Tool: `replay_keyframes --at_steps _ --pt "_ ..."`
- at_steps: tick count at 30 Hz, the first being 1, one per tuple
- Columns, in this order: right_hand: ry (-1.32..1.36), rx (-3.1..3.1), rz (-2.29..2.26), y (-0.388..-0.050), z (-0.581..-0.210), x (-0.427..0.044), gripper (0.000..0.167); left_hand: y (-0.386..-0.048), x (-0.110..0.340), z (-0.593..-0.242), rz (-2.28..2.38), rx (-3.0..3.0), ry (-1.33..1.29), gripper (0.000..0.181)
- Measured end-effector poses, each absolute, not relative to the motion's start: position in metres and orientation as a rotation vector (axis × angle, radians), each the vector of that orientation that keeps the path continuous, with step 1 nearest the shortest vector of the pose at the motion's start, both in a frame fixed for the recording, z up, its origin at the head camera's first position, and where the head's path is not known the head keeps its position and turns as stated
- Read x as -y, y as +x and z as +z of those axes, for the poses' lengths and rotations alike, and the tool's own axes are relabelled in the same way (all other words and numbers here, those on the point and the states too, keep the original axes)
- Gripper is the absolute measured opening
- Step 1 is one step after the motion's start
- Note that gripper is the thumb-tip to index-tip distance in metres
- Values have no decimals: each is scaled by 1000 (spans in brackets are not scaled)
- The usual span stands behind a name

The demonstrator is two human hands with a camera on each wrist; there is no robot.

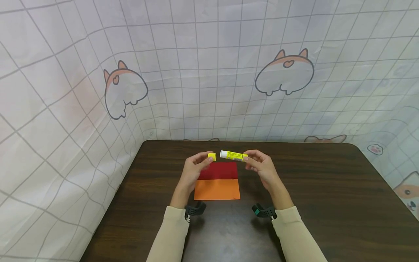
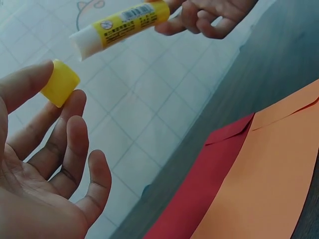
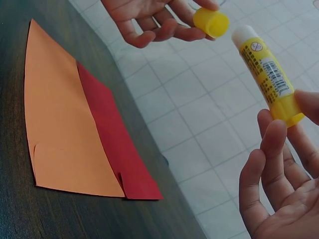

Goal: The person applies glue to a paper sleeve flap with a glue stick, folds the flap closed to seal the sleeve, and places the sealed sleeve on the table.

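A yellow cap is pinched between the thumb and fingers of my left hand. My right hand holds a glue stick by its yellow base end, with the white end pointing left toward the cap. A small gap separates the cap from the glue stick; in the right wrist view the open mouth of the cap shows. Beneath the hands lie a red paper piece and an orange paper piece, edge to edge on the table. Small cut flaps show along the papers' sides in the wrist views.
The dark wooden table reaches out on both sides of the papers. A white grid-patterned cloth hangs behind and at the sides of it. Dark bands are on both wrists, the left band and the right band.
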State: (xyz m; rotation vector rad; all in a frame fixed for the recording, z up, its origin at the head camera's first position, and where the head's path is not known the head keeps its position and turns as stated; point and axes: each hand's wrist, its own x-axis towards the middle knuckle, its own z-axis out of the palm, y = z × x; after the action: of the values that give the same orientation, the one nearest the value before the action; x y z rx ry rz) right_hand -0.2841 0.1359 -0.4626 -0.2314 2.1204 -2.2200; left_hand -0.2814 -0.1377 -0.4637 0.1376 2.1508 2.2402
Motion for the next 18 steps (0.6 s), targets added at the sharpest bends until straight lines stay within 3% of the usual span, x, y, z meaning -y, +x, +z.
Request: replay_keyframes --at_steps 18 --pt "-302 -2094 -2194 -284 -464 -136 25 -281 129 -464 2254 -2142 110 33"
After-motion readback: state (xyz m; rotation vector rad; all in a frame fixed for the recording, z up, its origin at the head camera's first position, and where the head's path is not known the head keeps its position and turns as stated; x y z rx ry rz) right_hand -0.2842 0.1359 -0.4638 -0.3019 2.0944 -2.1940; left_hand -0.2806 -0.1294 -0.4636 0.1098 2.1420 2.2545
